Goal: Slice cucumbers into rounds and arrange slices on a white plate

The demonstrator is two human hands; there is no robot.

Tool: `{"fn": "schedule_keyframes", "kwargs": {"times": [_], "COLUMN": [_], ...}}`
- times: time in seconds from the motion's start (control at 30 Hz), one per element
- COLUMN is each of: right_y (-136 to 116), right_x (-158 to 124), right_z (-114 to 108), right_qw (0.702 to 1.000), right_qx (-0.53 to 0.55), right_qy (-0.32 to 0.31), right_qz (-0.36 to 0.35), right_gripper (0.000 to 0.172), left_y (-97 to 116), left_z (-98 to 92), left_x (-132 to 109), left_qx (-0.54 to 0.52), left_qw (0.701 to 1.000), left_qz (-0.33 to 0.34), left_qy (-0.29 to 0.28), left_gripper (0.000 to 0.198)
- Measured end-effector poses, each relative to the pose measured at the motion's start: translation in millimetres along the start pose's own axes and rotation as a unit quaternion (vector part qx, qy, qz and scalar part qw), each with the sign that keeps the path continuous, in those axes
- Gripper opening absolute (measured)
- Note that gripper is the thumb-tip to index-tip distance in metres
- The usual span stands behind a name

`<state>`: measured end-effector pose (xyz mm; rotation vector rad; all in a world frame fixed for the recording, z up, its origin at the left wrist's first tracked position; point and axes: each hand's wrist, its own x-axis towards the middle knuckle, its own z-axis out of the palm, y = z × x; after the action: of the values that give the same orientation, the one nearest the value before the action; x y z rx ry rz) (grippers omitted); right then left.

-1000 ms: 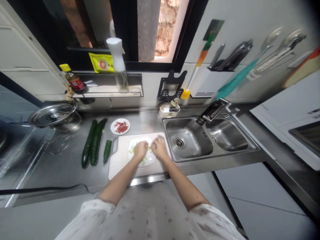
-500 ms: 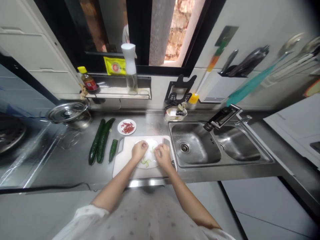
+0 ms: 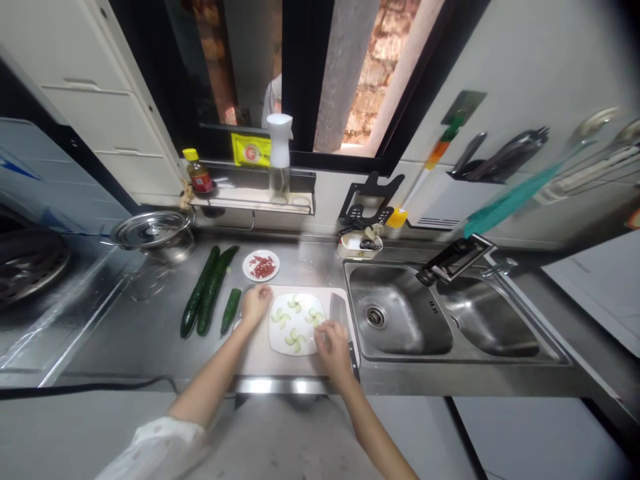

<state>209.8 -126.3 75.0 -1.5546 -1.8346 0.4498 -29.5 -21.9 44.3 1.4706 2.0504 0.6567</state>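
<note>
A white plate (image 3: 295, 339) with several pale cucumber slices (image 3: 281, 316) lies on a white cutting board (image 3: 260, 357) at the counter's front edge. My left hand (image 3: 255, 304) rests at the board's upper left corner, fingers curled, just left of the plate. My right hand (image 3: 331, 344) sits at the plate's right rim, fingers bent beside a slice. A knife (image 3: 341, 313) lies along the board's right side, its handle by my right hand.
Two long cucumbers (image 3: 207, 297) and a short piece (image 3: 231, 309) lie left of the board. A small dish of red bits (image 3: 261, 265) stands behind it. A double sink (image 3: 440, 319) is on the right, a lidded pot (image 3: 150, 231) at the left.
Both hands have drawn apart off the plate, the left toward the board's upper left, the right toward the plate's right rim. The slices now show uncovered. The camera view has shifted.
</note>
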Motion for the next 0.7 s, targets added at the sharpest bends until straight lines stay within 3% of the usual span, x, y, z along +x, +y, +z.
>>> {"fn": "schedule_keyframes", "kwargs": {"times": [0.2, 0.47, 0.7], "right_y": [-3, 4, 7], "right_x": [-1, -7, -7], "right_z": [-5, -6, -10], "right_qw": [1.000, 1.000, 0.999], "right_qx": [0.015, 0.011, 0.006], "right_qy": [0.012, 0.019, 0.027], "right_qz": [0.015, 0.022, 0.020], "right_gripper": [0.017, 0.018, 0.017], "left_y": [-3, -2, -9], "left_z": [-10.0, -10.0, -5.6], "left_x": [40, 83, 103], "left_qx": [0.081, 0.156, 0.184], "left_qw": [0.993, 0.987, 0.982], "left_qz": [-0.070, -0.045, -0.025], "left_qy": [0.041, 0.012, -0.026], "left_gripper": [0.029, 0.031, 0.034]}}
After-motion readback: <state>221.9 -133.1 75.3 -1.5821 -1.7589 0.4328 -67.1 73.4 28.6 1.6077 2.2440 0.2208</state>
